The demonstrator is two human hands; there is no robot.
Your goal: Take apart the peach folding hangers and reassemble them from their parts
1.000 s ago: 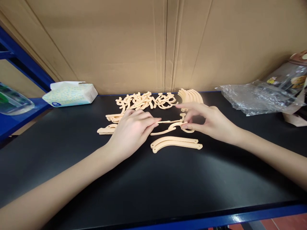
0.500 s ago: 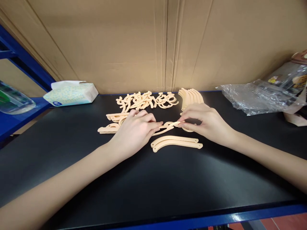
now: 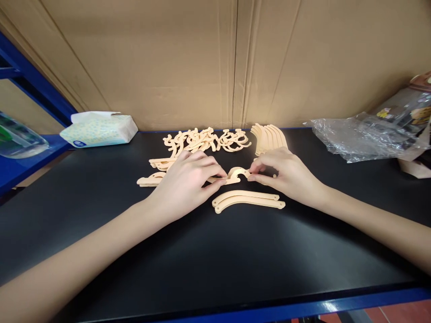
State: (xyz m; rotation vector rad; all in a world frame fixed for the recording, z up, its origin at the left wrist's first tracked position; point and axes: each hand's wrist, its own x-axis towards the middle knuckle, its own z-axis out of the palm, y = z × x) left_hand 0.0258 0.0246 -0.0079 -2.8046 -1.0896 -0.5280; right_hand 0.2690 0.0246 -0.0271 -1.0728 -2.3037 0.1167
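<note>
Over the middle of the black table, my left hand [image 3: 193,179] pinches one side of a beige folding hanger [image 3: 239,172] between thumb and fingers. From the other side, my right hand [image 3: 286,172] grips its right part, fingertips closed. A curved piece of the hanger arches between the two hands; the rest is partly hidden by my fingers. Two curved hanger arms [image 3: 247,200] with holes at their ends lie just in front. Left of my left hand are flat folded hangers [image 3: 151,179], partly covered by it.
Behind my hands lies a pile of loose hanger hooks [image 3: 198,141], with a row of hanger arms [image 3: 269,137] to its right. A tissue pack [image 3: 99,130] stands at the back left, a clear plastic bag [image 3: 353,137] at the right. Cardboard [image 3: 151,63] walls the back.
The hanger between my hands has turned, so its curved piece now arches up between my fingertips. My left hand has shifted slightly; the loose pieces lie as before.
</note>
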